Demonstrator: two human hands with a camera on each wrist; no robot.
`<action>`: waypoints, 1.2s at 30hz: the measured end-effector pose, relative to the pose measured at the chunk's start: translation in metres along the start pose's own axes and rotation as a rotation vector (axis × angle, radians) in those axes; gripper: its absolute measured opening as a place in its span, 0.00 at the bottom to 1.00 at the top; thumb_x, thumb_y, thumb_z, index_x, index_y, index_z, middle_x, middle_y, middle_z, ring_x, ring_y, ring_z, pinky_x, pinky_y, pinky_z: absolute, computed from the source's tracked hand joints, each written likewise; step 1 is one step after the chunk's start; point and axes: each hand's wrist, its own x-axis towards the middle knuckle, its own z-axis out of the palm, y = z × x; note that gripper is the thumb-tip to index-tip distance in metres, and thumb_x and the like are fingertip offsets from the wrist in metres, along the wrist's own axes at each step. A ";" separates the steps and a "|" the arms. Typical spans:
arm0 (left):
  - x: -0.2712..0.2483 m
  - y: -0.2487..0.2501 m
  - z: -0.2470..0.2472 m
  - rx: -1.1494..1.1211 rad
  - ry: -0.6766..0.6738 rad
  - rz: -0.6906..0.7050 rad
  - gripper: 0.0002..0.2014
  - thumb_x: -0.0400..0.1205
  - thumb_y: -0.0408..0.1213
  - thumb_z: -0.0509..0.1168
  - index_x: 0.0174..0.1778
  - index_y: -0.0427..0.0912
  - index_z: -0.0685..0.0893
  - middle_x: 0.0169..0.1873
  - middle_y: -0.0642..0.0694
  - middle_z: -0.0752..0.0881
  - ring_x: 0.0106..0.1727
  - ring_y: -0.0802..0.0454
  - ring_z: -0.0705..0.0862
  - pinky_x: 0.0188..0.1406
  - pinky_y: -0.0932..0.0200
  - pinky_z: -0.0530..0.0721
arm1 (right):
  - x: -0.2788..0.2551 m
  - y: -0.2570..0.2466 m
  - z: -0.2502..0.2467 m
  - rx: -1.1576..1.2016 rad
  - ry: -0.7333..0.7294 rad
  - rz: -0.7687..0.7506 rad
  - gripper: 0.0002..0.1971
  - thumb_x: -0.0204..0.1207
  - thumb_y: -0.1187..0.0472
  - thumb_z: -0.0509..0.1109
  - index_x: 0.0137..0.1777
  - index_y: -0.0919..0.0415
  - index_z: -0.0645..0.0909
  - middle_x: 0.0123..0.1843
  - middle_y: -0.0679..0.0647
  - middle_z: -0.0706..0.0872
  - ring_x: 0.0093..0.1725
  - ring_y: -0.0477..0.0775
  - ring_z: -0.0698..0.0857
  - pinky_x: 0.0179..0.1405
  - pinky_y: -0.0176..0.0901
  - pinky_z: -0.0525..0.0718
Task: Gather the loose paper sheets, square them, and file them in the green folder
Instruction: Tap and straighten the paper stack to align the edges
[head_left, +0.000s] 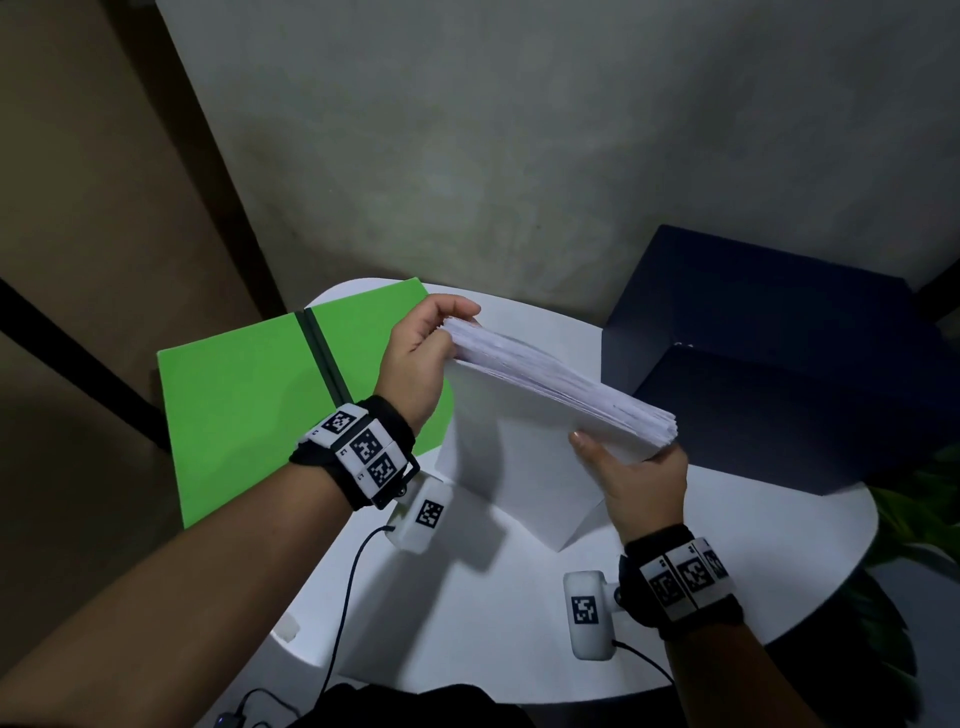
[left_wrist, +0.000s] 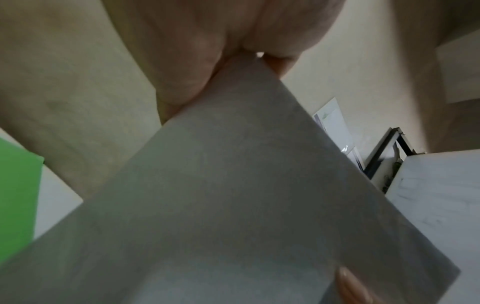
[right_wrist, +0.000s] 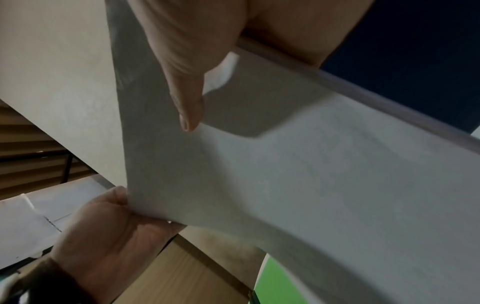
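Observation:
A thick stack of white paper sheets (head_left: 524, 431) stands on its lower edge on the white table (head_left: 753, 561), tilted. My left hand (head_left: 421, 353) grips the stack's far upper corner, thumb on the near face and fingers over the top. My right hand (head_left: 639, 483) grips its near upper corner, thumb (right_wrist: 187, 111) flat on the front sheet (right_wrist: 311, 185). The green folder (head_left: 249, 395) lies open and flat to the left, overhanging the table's edge. From the left wrist the sheet (left_wrist: 233, 205) fills the view below my left hand (left_wrist: 228, 61).
A dark blue box (head_left: 779, 358) stands at the table's back right, close behind the stack. Green plant leaves (head_left: 919, 519) show past the right edge. Camera cables (head_left: 343, 613) trail over the near table edge.

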 end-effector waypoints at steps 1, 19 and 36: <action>0.002 0.002 0.000 0.027 0.006 0.000 0.20 0.68 0.26 0.54 0.51 0.39 0.84 0.41 0.40 0.83 0.42 0.46 0.79 0.44 0.52 0.76 | 0.000 0.000 0.000 0.000 -0.007 0.003 0.16 0.62 0.67 0.86 0.48 0.55 0.88 0.44 0.45 0.94 0.49 0.47 0.92 0.53 0.43 0.89; -0.016 -0.012 -0.023 0.167 -0.095 0.000 0.20 0.65 0.32 0.82 0.52 0.42 0.87 0.41 0.56 0.92 0.43 0.61 0.89 0.46 0.63 0.86 | 0.014 -0.018 -0.001 0.086 -0.022 -0.059 0.17 0.64 0.68 0.84 0.50 0.53 0.88 0.47 0.53 0.93 0.49 0.54 0.92 0.49 0.47 0.89; -0.030 -0.029 -0.015 0.153 0.046 -0.051 0.21 0.68 0.45 0.78 0.54 0.48 0.81 0.42 0.63 0.92 0.44 0.70 0.88 0.44 0.69 0.85 | 0.009 0.014 0.009 0.002 0.006 0.060 0.12 0.66 0.69 0.83 0.43 0.54 0.86 0.37 0.45 0.92 0.39 0.38 0.91 0.39 0.32 0.88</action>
